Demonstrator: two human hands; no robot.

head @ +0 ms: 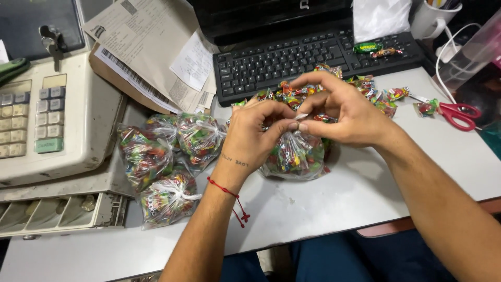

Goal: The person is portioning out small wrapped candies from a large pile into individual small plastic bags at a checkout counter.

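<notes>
Both of my hands meet over a clear plastic bag of colourful wrapped candies [295, 156] resting on the white table [334, 203]. My left hand [253, 133] pinches the gathered neck of the bag from the left; a red string bracelet circles its wrist. My right hand [342, 112] pinches the same twisted neck from the right, fingertips touching those of the left. Loose wrapped candies [373, 94] lie scattered behind my hands along the keyboard's front edge.
Several tied candy bags [167, 156] lie left of my hands. A beige cash register [57, 120] with an open coin drawer stands far left. Behind are a black keyboard [292, 57], papers [151, 47], a white mug [433, 18] and red-handled scissors [456, 112].
</notes>
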